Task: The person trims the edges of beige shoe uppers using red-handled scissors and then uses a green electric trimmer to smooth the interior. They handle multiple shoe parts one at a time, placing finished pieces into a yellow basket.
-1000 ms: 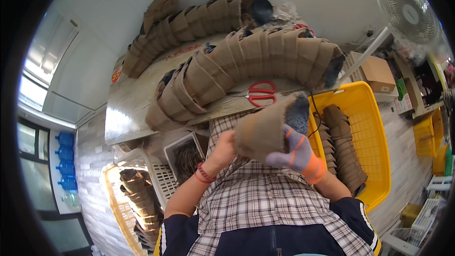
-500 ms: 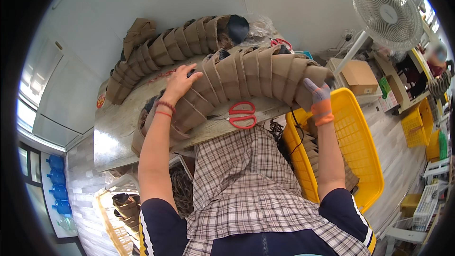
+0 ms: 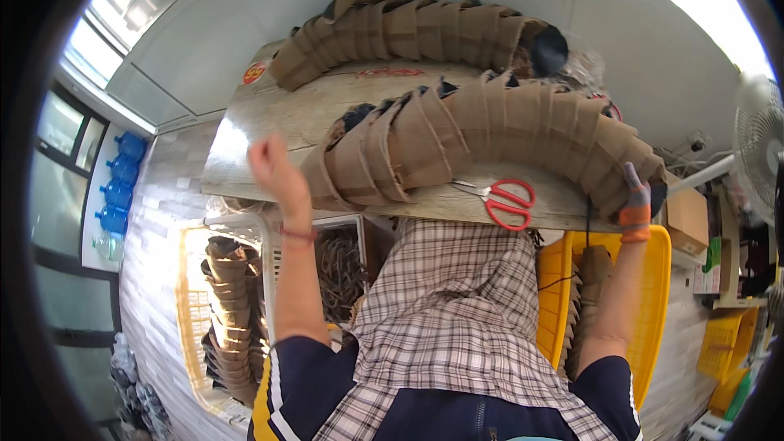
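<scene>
The brown cloth stack [image 3: 523, 126] curved across the bench [image 3: 261, 118], its pieces overlapping, dark lining peeking out. My gloved right hand [image 3: 637, 200] was at its right end, fingers partly hidden; I couldn't tell if it gripped. My left hand [image 3: 279, 171], blurred, was clenched.

– Curved stack [image 3: 506, 126], frame centre?
– Matt brown, looks like cloth, rough edges.
– Table [image 3: 257, 126]?
– Wood-look top, glossy toward frame left.
– Scissors [image 3: 490, 191]?
– Smooth red plastic-looking handles, metal blades.
– Basket [image 3: 658, 298], lower right?
– Yellow plastic, smooth rim.
– Apron [image 3: 457, 343]?
– Checked cloth, matt.
– Right hand [image 3: 639, 196]?
– Knit-looking glove [image 3: 635, 219], matt.
</scene>
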